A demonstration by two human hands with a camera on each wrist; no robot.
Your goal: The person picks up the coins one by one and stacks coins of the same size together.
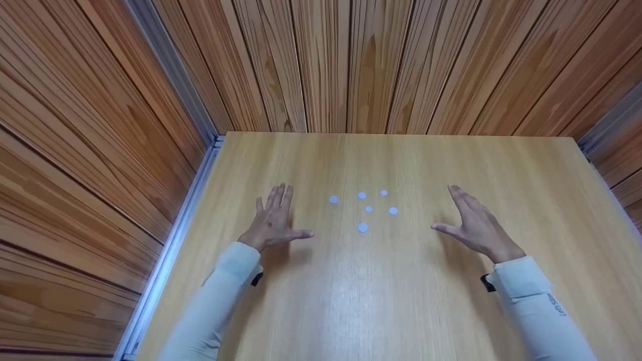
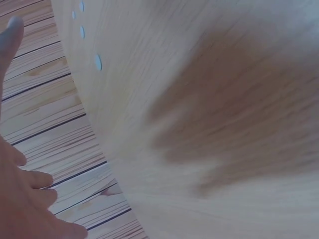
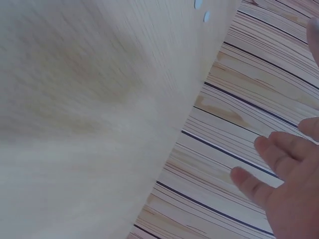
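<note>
Several small, flat, pale blue discs lie scattered on the wooden table (image 1: 351,281), slightly differing in size. The leftmost disc (image 1: 333,199) is nearest my left hand (image 1: 273,223). Closest to me lies another disc (image 1: 362,227), and a third disc (image 1: 393,211) marks the right side of the group. My left hand hovers over the table with fingers straight and thumb spread toward the discs, holding nothing. On the other side, my right hand (image 1: 479,225) is also raised and empty, its thumb pointing inward. Both wrist views show shadows on the tabletop below the hands.
Wood-plank walls stand behind the table (image 1: 371,70) and to its left (image 1: 75,150). A metal rail (image 1: 170,250) runs along the table's left edge. Long pale sleeves cover both arms, with a dark strap piece (image 1: 487,283) at the right wrist.
</note>
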